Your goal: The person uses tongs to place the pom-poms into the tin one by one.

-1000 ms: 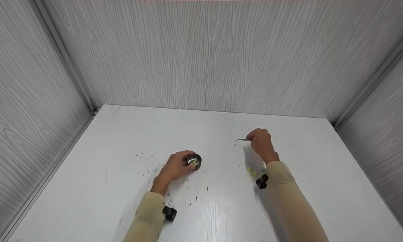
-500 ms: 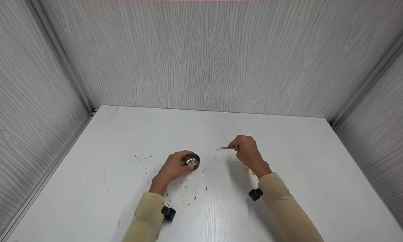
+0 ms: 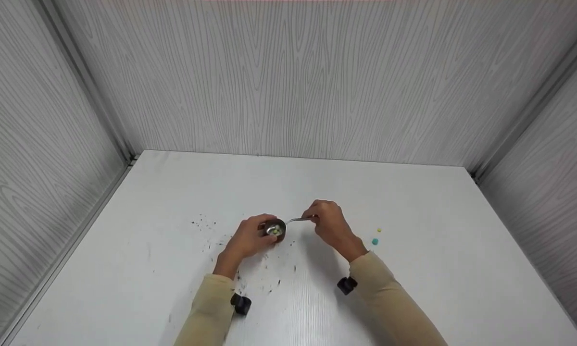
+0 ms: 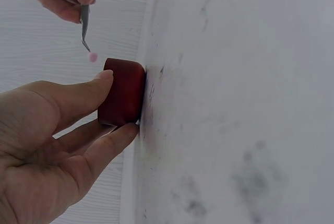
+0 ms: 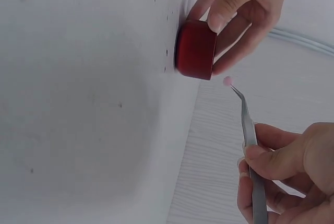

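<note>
My left hand (image 3: 246, 240) grips a small dark red cup (image 4: 123, 93) by its side, with thumb and fingers around it. The cup stands on the table, its mouth upward. Several small greenish-yellow and pale balls (image 3: 276, 231) lie inside it in the head view. My right hand (image 3: 334, 228) pinches a pair of bent-tip tweezers (image 5: 248, 125) between thumb and fingers. At the tweezers' tip is a small pink ball (image 5: 227, 81), just beyond the cup's rim and a little above it, apart from the cup.
On the white table (image 3: 413, 269), a yellow ball (image 3: 379, 229) and a teal piece (image 3: 375, 241) lie to the right of my right wrist. Dark specks (image 3: 204, 222) mark the surface around my left hand. Pale wood-grain walls (image 3: 288, 81) enclose the table at the back and sides.
My right hand has moved left with the tweezers, bringing their tip close to the cup. The yellow ball and teal piece have come into view. My left hand stays on the cup.
</note>
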Demonstrator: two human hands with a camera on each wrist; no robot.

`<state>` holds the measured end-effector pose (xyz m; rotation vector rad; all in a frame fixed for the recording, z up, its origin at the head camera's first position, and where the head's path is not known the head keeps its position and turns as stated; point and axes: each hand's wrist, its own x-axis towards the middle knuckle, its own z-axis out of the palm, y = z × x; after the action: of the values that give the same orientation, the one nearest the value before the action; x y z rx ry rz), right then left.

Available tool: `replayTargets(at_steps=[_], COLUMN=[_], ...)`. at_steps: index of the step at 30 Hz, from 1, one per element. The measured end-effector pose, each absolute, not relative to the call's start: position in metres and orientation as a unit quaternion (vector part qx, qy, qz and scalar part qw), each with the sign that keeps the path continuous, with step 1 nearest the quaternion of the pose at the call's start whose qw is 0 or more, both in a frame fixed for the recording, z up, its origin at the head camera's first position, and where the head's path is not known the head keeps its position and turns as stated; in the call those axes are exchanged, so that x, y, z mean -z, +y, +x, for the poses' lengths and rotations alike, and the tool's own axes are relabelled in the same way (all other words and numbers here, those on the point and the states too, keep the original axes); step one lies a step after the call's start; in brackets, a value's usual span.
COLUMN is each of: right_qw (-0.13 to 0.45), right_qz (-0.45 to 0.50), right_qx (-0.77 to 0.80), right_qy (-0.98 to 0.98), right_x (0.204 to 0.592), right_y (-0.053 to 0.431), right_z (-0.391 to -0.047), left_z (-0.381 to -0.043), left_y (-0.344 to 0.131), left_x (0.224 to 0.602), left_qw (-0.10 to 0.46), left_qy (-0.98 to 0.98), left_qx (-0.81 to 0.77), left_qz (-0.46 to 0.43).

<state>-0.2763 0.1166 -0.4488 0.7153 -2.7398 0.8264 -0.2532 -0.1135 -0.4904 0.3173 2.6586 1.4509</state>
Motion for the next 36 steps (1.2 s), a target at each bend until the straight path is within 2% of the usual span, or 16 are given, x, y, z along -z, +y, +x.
replayTargets(at_steps=[7,14,21,36], right_qw=[0.083,0.115,0.120,0.121], right_qz=[0.248,0.291,0.284,0.249], right_qx=[-0.275,-0.255,-0.257,-0.277], right_qy=[-0.925,-0.915,-0.916,-0.920], right_x=[0.452,0.456,0.455,0.440], right_y=[0.106,0.104,0.109,0.156], right_z=[-0.275,-0.275,-0.273,-0.267], left_z=[-0.254,-0.255,-0.255,-0.255], left_y=[-0.114,-0.114,-0.115,-0.115], left_x=[0.489,0.489,0.491,0.490], left_qw=[0.048,0.049,0.050,0.050], left_qy=[0.871,0.866,0.867,0.867], left_qx=[-0.478,-0.485,-0.483,-0.483], left_qz=[0.105,0.107,0.106,0.107])
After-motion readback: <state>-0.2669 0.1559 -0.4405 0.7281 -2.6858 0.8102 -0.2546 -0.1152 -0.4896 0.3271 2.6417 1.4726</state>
